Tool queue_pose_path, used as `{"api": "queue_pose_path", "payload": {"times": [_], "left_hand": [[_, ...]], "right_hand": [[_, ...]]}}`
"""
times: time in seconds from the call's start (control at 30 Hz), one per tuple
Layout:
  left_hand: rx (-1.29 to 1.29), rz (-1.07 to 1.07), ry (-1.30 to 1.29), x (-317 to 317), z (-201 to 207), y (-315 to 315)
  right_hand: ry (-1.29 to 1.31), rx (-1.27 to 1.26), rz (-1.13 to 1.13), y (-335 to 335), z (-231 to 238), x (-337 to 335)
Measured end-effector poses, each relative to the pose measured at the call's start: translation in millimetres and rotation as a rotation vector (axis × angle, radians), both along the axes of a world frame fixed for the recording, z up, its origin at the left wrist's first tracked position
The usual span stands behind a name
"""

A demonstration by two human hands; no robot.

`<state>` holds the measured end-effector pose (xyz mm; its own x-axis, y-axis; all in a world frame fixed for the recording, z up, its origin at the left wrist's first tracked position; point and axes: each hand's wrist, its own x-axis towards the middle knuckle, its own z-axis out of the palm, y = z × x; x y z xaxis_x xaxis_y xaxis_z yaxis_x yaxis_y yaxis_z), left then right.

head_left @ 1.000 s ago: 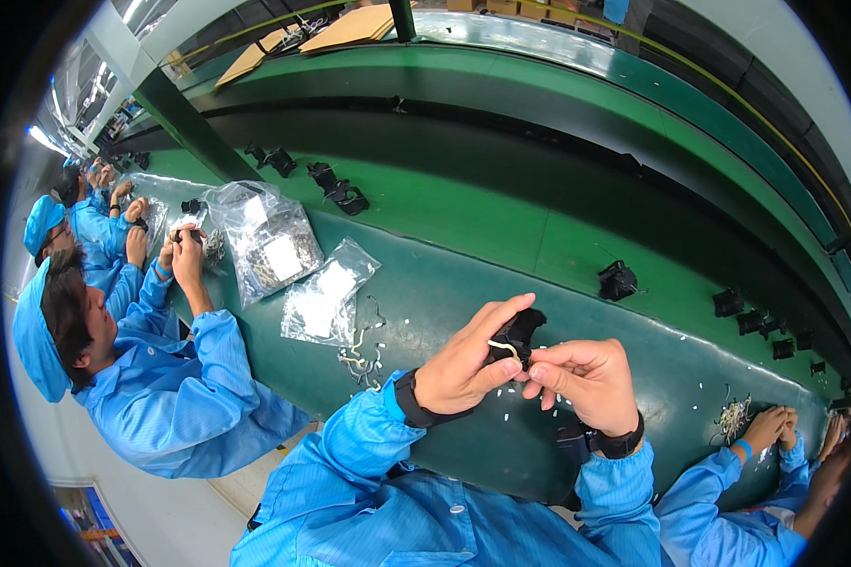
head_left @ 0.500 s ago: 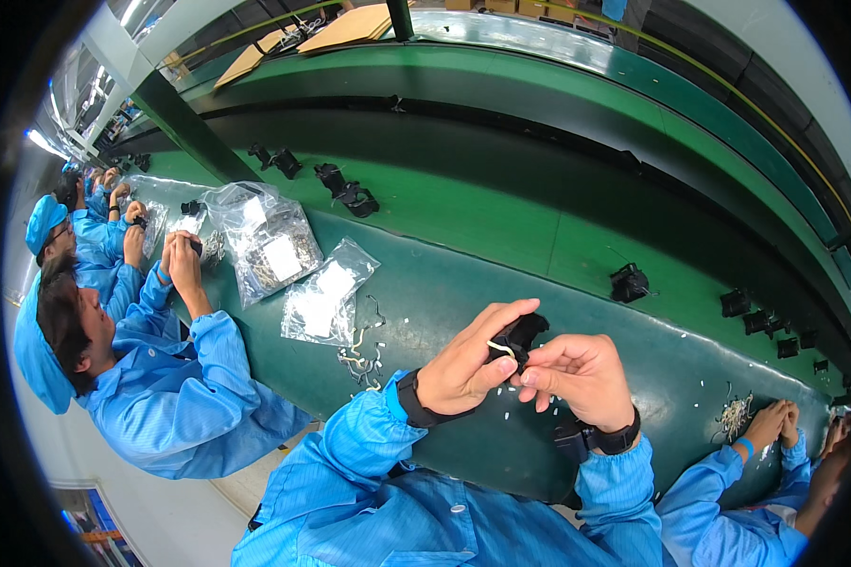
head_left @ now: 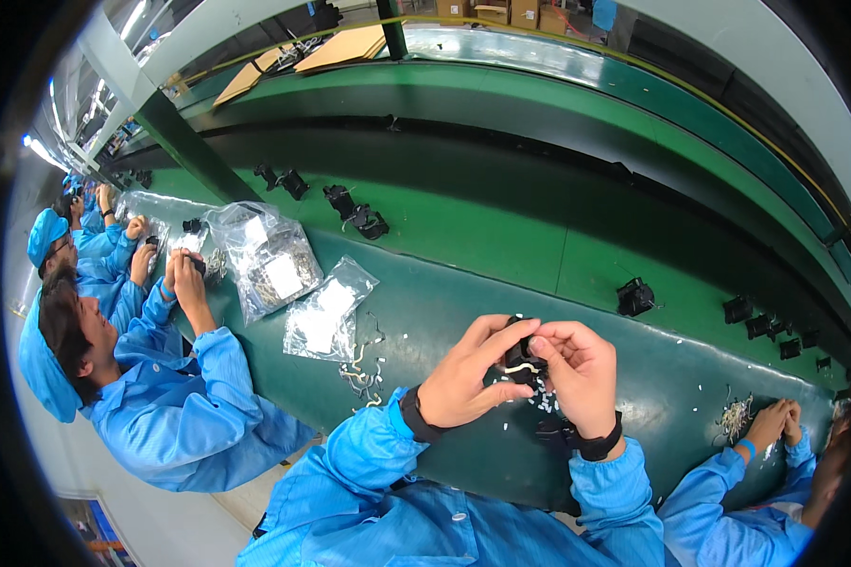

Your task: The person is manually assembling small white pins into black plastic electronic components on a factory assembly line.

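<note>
Between my two hands is a small black plastic part (head_left: 518,359) with a short cream-white strip or wire across it. My left hand (head_left: 468,376) grips it from the left, thumb below and fingers over the top. From the other side my right hand (head_left: 580,370) pinches its upper right, the thumb and forefinger pressed against it. The fingers hide much of its shape. Small white bits (head_left: 543,401) lie on the dark green bench (head_left: 425,317) just under my hands. Another black piece (head_left: 556,431) rests near my right wrist.
Left of my hands are a clear bag of white pieces (head_left: 320,317), a larger filled bag (head_left: 267,265) and loose cream wires (head_left: 361,376). Black parts (head_left: 355,213) and another black part (head_left: 635,297) sit on the green conveyor (head_left: 511,250). Co-workers in blue (head_left: 161,387) flank me.
My right hand has risen from below the black part to its upper right side. The part has turned in my fingers, and more white bits on the bench show beneath it.
</note>
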<state>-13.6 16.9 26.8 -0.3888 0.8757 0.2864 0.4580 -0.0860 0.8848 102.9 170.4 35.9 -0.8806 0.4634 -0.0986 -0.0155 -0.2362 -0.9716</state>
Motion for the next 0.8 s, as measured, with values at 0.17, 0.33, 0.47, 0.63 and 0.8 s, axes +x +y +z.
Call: {"api": "queue_pose_path", "payload": {"times": [0.17, 0.33, 0.47, 0.63, 0.8], "left_hand": [[0.096, 0.31, 0.162, -7.9, -6.3, -0.2], [-0.056, 0.321, 0.071, -7.1, -11.7, -4.9], [-0.03, 0.275, 0.042, -8.6, -9.6, -0.6], [0.197, 0.055, -0.113, -4.5, -6.0, 4.9], [0.275, 0.03, -0.153, -6.3, -18.7, -7.2]], "right_hand": [[0.141, 0.059, -0.158, -0.3, 2.6, 1.2], [0.155, 0.115, 0.056, -4.0, 1.8, 7.8], [0.155, 0.035, -0.032, -5.6, 1.6, 8.9], [0.147, 0.25, -0.076, 7.0, 4.3, 9.5], [0.32, 0.28, -0.297, 8.2, 8.5, 2.2]]}}
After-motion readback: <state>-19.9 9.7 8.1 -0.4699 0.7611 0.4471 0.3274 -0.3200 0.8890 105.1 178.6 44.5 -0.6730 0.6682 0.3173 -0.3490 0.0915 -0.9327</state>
